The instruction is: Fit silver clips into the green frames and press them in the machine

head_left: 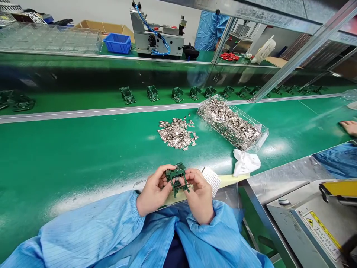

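Note:
A dark green plastic frame point(177, 179) is held up between both hands, close to the body at the table's near edge. My left hand point(155, 189) grips its left side, thumb and fingers closed on it. On the right side my right hand point(199, 194) pinches the same frame. Beyond the hands lies a loose pile of small silvery metal pieces point(177, 134). A clear plastic tray point(262, 141) full of similar metal pieces stands to the right of the pile.
Similar green frames point(177, 94) stand in a row behind a metal rail point(111, 110). White crumpled cloth point(245, 163) lies right of my hands. Another person's hand point(349, 127) rests at the far right. A grey machine point(320, 219) stands at the lower right.

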`<move>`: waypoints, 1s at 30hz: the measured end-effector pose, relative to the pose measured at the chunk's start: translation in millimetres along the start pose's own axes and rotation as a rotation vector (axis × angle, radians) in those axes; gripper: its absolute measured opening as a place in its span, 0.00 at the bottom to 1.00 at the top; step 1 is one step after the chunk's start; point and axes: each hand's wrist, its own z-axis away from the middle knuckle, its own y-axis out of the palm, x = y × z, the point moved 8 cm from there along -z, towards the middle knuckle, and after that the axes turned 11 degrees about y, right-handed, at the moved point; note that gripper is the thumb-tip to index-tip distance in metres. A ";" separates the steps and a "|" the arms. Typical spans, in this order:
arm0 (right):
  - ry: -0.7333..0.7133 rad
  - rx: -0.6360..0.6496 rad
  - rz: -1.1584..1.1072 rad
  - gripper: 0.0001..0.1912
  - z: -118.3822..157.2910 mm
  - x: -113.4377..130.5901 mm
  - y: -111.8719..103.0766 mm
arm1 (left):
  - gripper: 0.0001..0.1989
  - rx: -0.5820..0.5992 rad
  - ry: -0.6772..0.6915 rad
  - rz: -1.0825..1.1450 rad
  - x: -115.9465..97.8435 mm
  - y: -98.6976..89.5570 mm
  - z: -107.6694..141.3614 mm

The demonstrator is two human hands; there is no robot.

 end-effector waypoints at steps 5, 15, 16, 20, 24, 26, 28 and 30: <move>0.152 0.054 -0.178 0.09 -0.9 -12.7 6.3 | 0.14 -0.040 0.023 -0.064 -1.1 -1.7 1.5; 0.220 0.017 -0.296 0.11 6.1 -22.5 9.7 | 0.14 -0.007 0.068 -0.174 -4.9 -0.1 8.2; 0.220 0.011 -0.299 0.11 8.5 -21.7 8.2 | 0.14 0.005 0.073 -0.190 -5.9 1.7 9.5; 0.197 0.030 -0.263 0.10 22.6 -19.1 -13.5 | 0.14 0.091 0.074 -0.169 -7.1 13.8 11.8; 0.156 -0.214 -0.118 0.14 45.8 -40.3 -83.4 | 0.17 0.110 0.033 -0.016 -1.1 24.8 -3.1; 0.229 -0.333 -0.076 0.19 56.2 -64.8 -113.3 | 0.20 0.119 0.003 0.070 4.2 36.5 -16.9; 0.305 -0.291 -0.069 0.24 58.0 -87.1 -119.2 | 0.21 0.145 -0.012 0.130 8.7 55.7 -31.8; 0.324 -0.180 -0.085 0.26 52.8 -98.7 -107.4 | 0.21 0.177 -0.002 0.162 11.8 80.1 -44.6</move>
